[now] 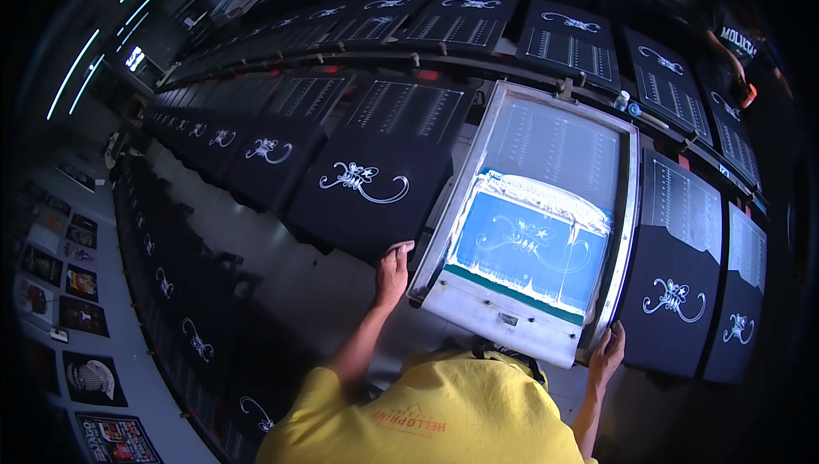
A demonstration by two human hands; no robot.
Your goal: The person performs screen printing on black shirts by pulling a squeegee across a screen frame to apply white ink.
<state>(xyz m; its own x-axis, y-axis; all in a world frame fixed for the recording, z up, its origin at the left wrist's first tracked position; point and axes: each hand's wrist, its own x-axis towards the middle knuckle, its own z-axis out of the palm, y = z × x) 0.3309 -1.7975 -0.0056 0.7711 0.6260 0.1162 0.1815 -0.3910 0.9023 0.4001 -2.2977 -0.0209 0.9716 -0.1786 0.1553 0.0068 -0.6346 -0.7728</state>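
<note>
A metal-framed printing screen [627,234] lies in front of me, its mesh blue in the nearer half. White ink [546,197] is heaped in a band across the mesh, over a scroll-and-star design. At the near end rests what looks like a squeegee [505,319], with a pale holder and green blade. My right hand [606,351] has its fingers curled at the frame's near right corner. Beside the near left corner, my left hand [392,276] is raised, fingers closed together around something small and pale that I cannot make out.
Black shirts [363,182] with white scroll prints lie on boards in long rows to both sides. A rail [426,61] runs behind the screen, with a small bottle [622,100] and a tape roll [634,109]. Another person [734,42] stands at far right, holding something orange.
</note>
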